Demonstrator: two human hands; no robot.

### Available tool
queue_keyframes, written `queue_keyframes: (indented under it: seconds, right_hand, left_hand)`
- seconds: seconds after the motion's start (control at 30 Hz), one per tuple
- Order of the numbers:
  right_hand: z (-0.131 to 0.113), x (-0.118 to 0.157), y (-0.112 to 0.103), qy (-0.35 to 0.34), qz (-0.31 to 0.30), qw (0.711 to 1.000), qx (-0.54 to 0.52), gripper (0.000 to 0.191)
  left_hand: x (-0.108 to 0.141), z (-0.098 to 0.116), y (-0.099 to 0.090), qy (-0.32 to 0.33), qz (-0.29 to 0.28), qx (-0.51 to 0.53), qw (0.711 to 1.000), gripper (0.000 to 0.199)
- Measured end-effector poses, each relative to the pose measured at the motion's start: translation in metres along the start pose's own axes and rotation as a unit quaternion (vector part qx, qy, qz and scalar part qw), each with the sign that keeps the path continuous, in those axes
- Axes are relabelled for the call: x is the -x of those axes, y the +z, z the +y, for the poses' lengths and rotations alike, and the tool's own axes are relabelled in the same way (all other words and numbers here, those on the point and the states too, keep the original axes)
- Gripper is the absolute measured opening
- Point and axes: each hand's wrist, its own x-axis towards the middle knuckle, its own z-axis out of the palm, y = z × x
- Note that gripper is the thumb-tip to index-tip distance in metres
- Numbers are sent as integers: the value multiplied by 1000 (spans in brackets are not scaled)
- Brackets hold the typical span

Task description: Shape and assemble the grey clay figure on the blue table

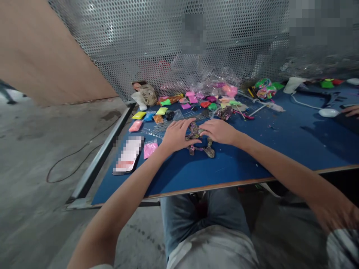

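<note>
A mottled brown, green and purple clay figure point(209, 151) lies on the blue table, its limb-like ends pointing toward me. My left hand point(177, 135) grips its left side with thumb and fingers curled round it. From the other side, my right hand point(220, 130) pinches the upper right part of the figure. Much of its middle is hidden under my fingers. Just left of my left hand lie thin wires point(154, 132) and a pink clay packet point(150, 148).
Colourful clay packets point(162, 111) and crumpled clear plastic point(215, 84) line the table's back, below a perforated metal panel point(140, 41). A blurred-out phone-like item point(129, 155) lies at the left edge. Another person's hand point(352, 110) is at far right, near a white mouse-like object point(328, 113).
</note>
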Motion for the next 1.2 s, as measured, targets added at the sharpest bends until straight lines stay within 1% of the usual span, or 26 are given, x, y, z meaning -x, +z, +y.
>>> queue_keyframes:
  seconds: [0.17, 0.27, 0.33, 0.43, 0.5, 0.67, 0.73, 0.8, 0.9, 1.03, 1.07, 1.1, 1.2]
  right_hand:
    - [-8, 5, -3, -18, -20, 1000, -16, 39]
    - [-8, 9, -6, -29, -29, 999, -16, 44]
    - [-6, 12, -6, -24, -27, 999, -26, 48]
    - [-2, 15, -4, 1, -9, 999, -51, 52]
    - [0, 16, -3, 21, 3, 998, -66, 53]
    - [2, 18, -3, 88, 14, 992, -94, 54]
    - [4, 19, -6, 101, 14, 989, -110, 53]
    - [8, 20, -10, 111, 29, 985, -128, 50]
    - [22, 23, -13, 153, 88, 977, -123, 44]
    - [56, 31, -13, 226, 176, 956, -57, 35]
    - [65, 34, -11, 230, 180, 956, -37, 34]
    - [74, 37, -9, 229, 179, 957, -16, 36]
    - [91, 44, -1, 245, 123, 961, 33, 61]
  left_hand:
    - [0, 6, 3, 3, -17, -17, 1000, 75]
    - [1, 10, 3, 11, -35, -2, 999, 84]
    - [1, 12, 3, 11, -51, 13, 999, 88]
    - [0, 15, 1, 15, -77, 35, 996, 89]
    - [-2, 15, 0, 19, -84, 41, 995, 87]
    - [-2, 12, -1, -6, -73, 32, 997, 74]
    - [-2, 9, 0, -14, -71, 39, 997, 73]
    - [-1, 5, 0, -17, -66, 54, 996, 70]
    - [0, 2, 1, -23, -56, 65, 996, 62]
    - [0, 2, 5, -22, -69, 53, 996, 53]
    - [0, 2, 6, -20, -74, 49, 996, 51]
    - [0, 3, 8, -19, -77, 45, 996, 49]
    - [0, 2, 11, -25, -79, 35, 996, 47]
